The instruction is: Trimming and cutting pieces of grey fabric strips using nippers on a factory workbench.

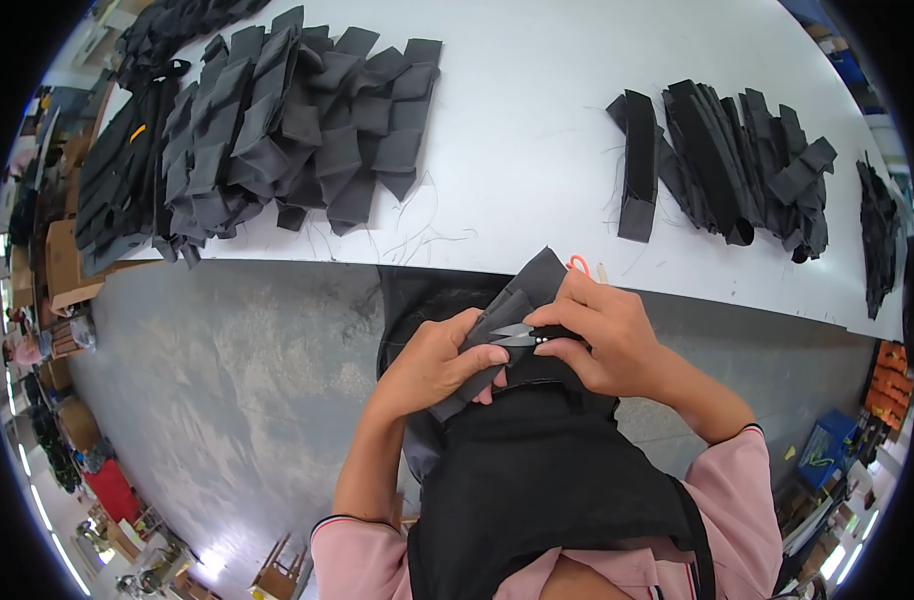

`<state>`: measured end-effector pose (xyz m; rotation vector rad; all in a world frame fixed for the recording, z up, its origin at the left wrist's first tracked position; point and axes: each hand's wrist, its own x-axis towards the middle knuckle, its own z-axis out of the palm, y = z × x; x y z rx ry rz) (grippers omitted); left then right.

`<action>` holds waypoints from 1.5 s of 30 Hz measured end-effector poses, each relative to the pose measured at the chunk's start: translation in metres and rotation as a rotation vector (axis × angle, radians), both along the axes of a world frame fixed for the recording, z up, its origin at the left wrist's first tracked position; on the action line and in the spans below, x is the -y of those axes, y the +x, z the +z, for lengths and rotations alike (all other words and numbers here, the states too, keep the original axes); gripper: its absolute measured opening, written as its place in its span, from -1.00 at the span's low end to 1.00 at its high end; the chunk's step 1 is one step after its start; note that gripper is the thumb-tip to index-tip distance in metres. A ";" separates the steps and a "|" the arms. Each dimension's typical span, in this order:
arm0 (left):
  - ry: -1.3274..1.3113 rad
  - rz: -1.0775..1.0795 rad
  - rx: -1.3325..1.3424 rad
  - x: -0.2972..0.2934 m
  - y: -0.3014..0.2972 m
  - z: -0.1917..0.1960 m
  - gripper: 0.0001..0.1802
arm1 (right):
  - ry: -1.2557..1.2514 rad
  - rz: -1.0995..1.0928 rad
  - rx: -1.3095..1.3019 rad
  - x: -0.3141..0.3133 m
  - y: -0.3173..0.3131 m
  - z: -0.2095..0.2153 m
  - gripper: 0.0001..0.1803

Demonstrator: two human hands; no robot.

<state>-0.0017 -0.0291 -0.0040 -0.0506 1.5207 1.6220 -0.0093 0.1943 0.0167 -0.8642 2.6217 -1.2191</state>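
Observation:
My left hand (435, 362) is closed on a dark grey fabric strip (540, 278), held slantwise over my lap in front of the white table's near edge. Its thumb presses on the strip from above, and some fingertips show beneath. A small pair of thread snips (515, 338) is gripped in my right hand (609, 335), between thumb and fingers. Their silver blades are slightly parted and point left across the strip, near my left thumb. Whether a thread lies between the blades is too small to tell.
On the white table (527, 130), dark grey folded fabric pieces (322, 120) are heaped at left and black strips (712, 160) at right. One strip (639, 165) lies beside the right pile. An orange loop (578, 264) shows at the near edge, among loose threads.

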 end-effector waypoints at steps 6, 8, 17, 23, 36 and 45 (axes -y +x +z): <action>0.063 -0.023 0.068 0.002 0.000 0.003 -0.80 | -0.093 0.027 0.036 0.004 -0.003 -0.010 -0.69; 0.073 -0.028 0.073 0.003 0.000 0.000 -0.80 | -0.137 0.032 0.027 0.005 -0.004 -0.013 -0.67; 0.095 -0.010 0.125 0.003 0.000 0.001 -0.80 | -0.052 0.048 -0.177 0.002 0.003 -0.016 -0.66; 0.172 0.377 0.072 -0.011 0.009 -0.014 -0.69 | -0.276 -0.265 0.040 0.009 0.009 -0.007 -0.73; 0.350 0.748 0.119 -0.026 0.015 -0.015 -0.66 | -0.117 -0.287 -0.064 0.025 0.015 -0.018 -0.69; 0.351 0.764 0.158 -0.027 0.016 -0.022 -0.64 | -0.038 -0.278 -0.184 0.033 0.015 -0.024 -0.72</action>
